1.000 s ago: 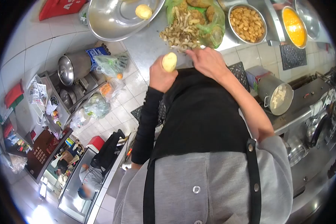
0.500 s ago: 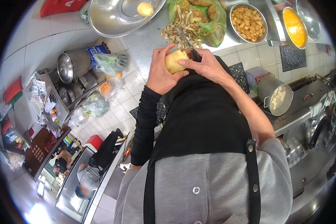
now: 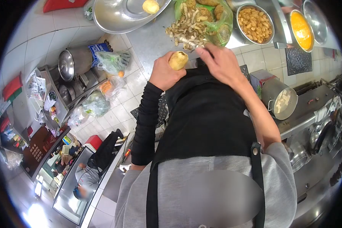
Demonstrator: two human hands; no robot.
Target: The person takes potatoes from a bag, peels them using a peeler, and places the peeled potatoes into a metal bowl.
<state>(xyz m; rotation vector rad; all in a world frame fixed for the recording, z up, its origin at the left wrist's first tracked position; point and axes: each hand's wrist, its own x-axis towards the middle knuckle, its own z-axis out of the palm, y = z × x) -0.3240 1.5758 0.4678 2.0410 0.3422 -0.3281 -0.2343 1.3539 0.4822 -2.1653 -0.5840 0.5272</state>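
My left hand [image 3: 166,72] is closed around a peeled potato [image 3: 178,60], which shows a dark hollow spot at its upper end. To its right, apart from the potato, my right hand [image 3: 220,62] is curled at the counter edge by the peelings. A pale, blurred peeler blade [image 3: 190,42] appears to stick out from its fingers; the black handle is mostly hidden. The pile of potato peelings [image 3: 186,30] lies just beyond both hands. Behind the right hand, a green plastic bag [image 3: 225,26] holds unpeeled potatoes [image 3: 204,14].
A large steel bowl [image 3: 112,26] holds a peeled potato [image 3: 151,6]. Right of the bag stand a pot of brown chunks [image 3: 253,24] and a container of orange liquid [image 3: 301,28]. A pot with pale pieces [image 3: 285,102] is on the right; another person [image 3: 89,174] is at lower left.
My right hand has moved away from the potato, to the right and toward the peelings. My left hand has turned the potato, so its dark end now shows.
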